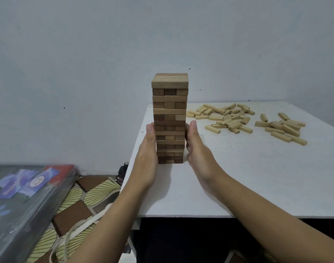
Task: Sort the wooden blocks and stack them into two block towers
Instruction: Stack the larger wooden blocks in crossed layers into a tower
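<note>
Floor: a mat (75, 211) with brown and pale fan-shaped patches lies lower left, with a white strap (80, 227) looped across it.
Box: a flat box (25, 190) in clear wrap, printed in blue and red, leans at the left edge, blurred.
Desk: the white desk (257, 177) fills the right half, its front edge nearest the camera.
Left hand: the left hand (148, 158) stands on edge with straight fingers, its palm flat against the left side of the tower's lower half.
Right hand: the right hand (198, 158) mirrors it, fingers straight and together, palm against the right side; neither hand curls around a block.
Tower: the block tower (170, 118) of darker brown and tan wood stands upright near the desk's left edge, between the two palms, its layers crossing in turn.
Loose blocks: pale blocks (225, 118) lie scattered flat behind and to the right of the tower, and a smaller heap (284, 128) lies further right, well apart from the tower.
Wall: a grey-white wall (105, 44) with small dark specks stands behind the desk.
</note>
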`<state>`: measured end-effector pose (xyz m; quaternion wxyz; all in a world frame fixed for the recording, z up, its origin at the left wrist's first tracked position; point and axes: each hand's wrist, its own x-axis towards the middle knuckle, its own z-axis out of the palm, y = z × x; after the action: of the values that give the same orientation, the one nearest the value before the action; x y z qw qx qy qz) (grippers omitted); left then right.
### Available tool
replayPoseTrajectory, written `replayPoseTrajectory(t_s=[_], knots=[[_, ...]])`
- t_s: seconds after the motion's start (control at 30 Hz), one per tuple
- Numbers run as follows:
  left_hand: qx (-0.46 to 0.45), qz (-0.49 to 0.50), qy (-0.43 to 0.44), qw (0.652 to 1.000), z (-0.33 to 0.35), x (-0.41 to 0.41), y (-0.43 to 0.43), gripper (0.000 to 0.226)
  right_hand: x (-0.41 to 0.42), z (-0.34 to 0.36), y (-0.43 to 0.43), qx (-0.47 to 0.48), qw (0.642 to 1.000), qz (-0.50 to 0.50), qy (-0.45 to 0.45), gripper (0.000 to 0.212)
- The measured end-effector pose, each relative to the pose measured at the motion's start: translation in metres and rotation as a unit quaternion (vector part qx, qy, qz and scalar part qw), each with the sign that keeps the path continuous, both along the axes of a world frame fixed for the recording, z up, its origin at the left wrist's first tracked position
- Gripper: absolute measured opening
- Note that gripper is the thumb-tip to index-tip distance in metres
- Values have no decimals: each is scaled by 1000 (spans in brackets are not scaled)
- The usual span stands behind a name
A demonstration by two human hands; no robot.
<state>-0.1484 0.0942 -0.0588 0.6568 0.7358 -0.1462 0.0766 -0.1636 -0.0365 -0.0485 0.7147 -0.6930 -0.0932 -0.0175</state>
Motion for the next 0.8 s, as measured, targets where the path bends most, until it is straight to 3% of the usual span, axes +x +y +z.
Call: replayPoseTrajectory(t_s=[0.3, 0.8], knots=[[12, -1, 25, 1000, -2, -2, 0, 52, 1, -5, 2, -7, 1000, 3, 6, 63], [40, -22, 53, 998, -12, 2, 14, 78, 7, -16, -5, -16, 998, 5, 60, 57]])
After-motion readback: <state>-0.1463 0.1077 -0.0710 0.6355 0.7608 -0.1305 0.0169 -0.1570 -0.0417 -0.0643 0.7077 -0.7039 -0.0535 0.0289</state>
